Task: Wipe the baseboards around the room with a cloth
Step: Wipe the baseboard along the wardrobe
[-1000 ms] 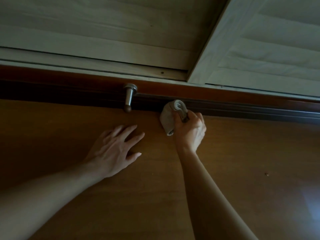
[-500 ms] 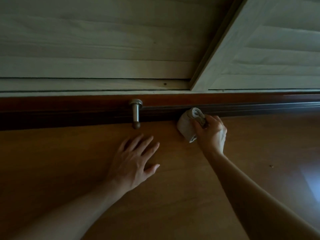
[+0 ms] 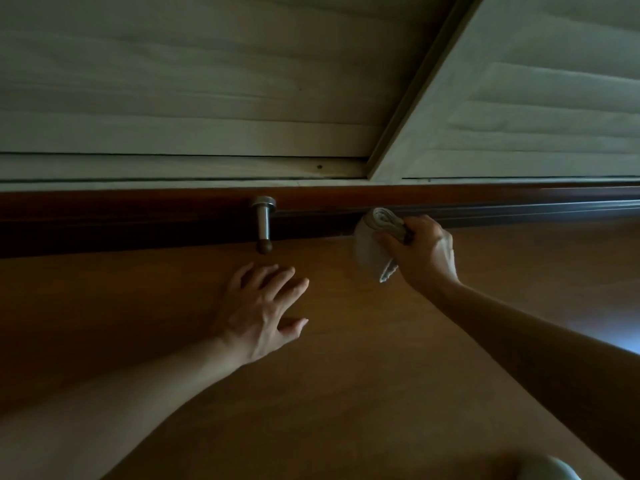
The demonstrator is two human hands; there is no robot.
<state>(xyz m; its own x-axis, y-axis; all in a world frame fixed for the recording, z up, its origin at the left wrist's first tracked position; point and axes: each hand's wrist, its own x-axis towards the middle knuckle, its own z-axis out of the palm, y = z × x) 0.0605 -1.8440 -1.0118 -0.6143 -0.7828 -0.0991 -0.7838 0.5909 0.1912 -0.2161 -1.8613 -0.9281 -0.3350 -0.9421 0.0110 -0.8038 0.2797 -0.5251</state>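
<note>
Grey-white cloth [image 3: 372,244], bunched into a wad, is gripped by the right hand [image 3: 424,252], whose fingers are curled round it. It is pressed against the dark reddish-brown baseboard [image 3: 519,209], close to where the board meets the wooden floor [image 3: 346,375]. The left hand [image 3: 263,317] is laid flat on the floor with fingers straight and spread and nothing held; it appears to be used as a prop. A metal door stop [image 3: 264,223] juts from the baseboard near the cloth, to its left. Pale louvred panels [image 3: 173,98] are seen above the board.

The step in hand is judged to be a wiping stroke along this run of baseboard, with the task as a whole only partly done, since a single stretch is in view. For the next move, the cloth would need to be slid along the board under steady pressure, over both the face and the grooved upper ledge. If the stroke is taken leftward, the door stop must be worked round rather than struck. Rightward, no obstruction can be seen. The propping hand would have to be shifted once the reach is used up.
</note>
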